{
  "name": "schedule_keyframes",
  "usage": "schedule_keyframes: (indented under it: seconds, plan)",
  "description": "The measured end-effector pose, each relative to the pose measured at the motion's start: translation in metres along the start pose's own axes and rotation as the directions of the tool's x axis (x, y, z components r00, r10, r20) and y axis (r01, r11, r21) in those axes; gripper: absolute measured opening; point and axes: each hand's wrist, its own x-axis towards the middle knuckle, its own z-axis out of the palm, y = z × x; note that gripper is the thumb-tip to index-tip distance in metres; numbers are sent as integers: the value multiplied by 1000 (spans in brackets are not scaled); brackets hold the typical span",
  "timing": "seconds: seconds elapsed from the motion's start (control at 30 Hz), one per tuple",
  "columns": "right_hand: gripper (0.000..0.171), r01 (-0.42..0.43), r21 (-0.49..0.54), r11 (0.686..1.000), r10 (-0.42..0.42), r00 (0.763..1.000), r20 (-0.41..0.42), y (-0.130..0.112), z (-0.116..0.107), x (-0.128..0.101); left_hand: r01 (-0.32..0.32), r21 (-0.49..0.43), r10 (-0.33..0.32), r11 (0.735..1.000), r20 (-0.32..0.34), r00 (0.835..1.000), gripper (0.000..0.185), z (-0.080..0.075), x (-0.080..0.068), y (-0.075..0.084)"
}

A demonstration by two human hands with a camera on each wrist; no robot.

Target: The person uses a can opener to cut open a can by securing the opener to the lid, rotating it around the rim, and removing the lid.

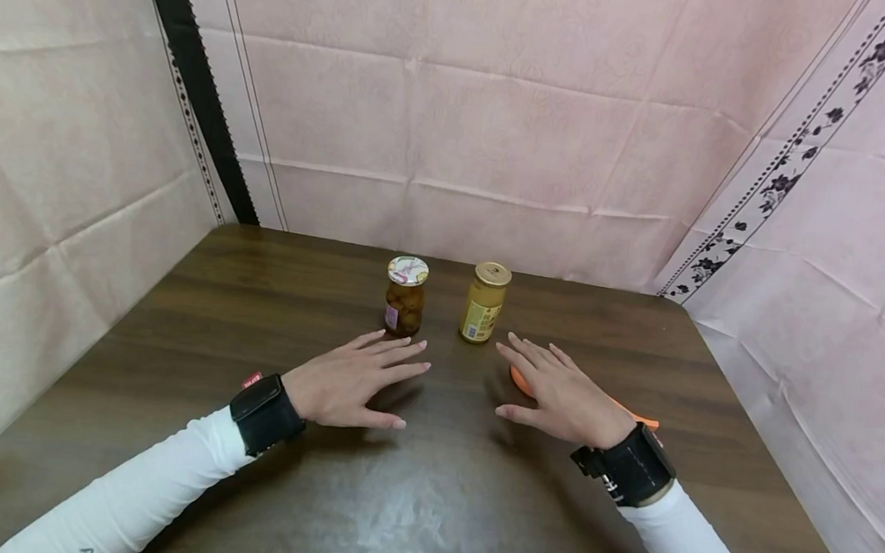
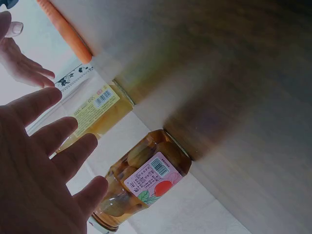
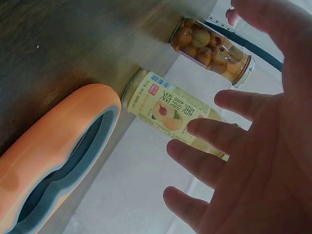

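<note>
Both hands are hovering palm-down just above the brown wooden table [image 1: 185,313], fingers straight and slightly spread; neither is grasping anything.

Left hand [image 1: 347,384]: released, fingers pointing away from the person. Just beyond its fingertips a fruit jar [image 1: 405,296] is standing upright, lid on, dark round fruit showing through the glass. The left wrist view is showing the same jar [image 2: 146,183] close past the fingers [image 2: 92,192], not touching them.

Right hand [image 1: 560,391]: also released, fingers extended and fanned. Just ahead of its fingertips, slightly toward the left hand, a yellow bottle [image 1: 484,304] with a gold cap is standing upright. In the right wrist view the bottle [image 3: 170,112] is lying past the fingers [image 3: 214,131], with a gap between.

An orange jar opener [image 1: 521,379] is lying flat on the table, mostly covered by the right hand; its rounded end is peeking out beside the fingers and its tip beside the wrist. Whether the palm is touching it cannot be told. The right wrist view is showing the opener [image 3: 58,146] with a grey inner lining, near the bottle's base.

Jar and bottle are standing close beside each other, apart.
</note>
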Motion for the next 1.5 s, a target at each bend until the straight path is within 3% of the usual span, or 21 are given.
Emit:
schedule_keyframes:
  seconds: [0.57,1.5]
  plan:
    - [89,-30,13,999,29,999,43,13,0,-1,4,-6,-4,1000,24,1000,82,-2,2,-1]
    - [87,-180,9,984,177,975,135,39,1,-1,3,-5,-3,1000,16,1000,82,0,1,0]
